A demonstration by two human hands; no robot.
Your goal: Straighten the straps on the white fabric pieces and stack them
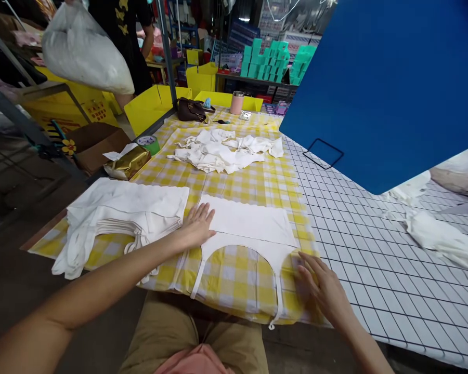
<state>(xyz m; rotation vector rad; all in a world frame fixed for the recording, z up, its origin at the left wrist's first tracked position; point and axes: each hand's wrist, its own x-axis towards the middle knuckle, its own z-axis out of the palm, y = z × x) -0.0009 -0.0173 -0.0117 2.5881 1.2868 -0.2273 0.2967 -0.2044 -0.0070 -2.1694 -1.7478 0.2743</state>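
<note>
A white camisole top [249,221] lies flat on the yellow checked tablecloth [237,278], its thin straps pointing toward me. My left hand [198,224] rests with fingers stretched out on the top's left edge. Just beyond the top's right side is my right hand [320,283], slightly blurred, fingers apart and holding nothing. To the left, a stack of similar white tops [128,202] is laid in layers, straps hanging over the table's near edge. Farther back sits a loose heap of crumpled white garments [222,150].
A gold tissue pack [128,162], green tape roll [150,144], dark handbag [192,110] and pink cup [237,103] line the table. A big blue board [386,88] rises over the grid-patterned cloth [347,249] at right. Behind, a person holds a white bag [81,52].
</note>
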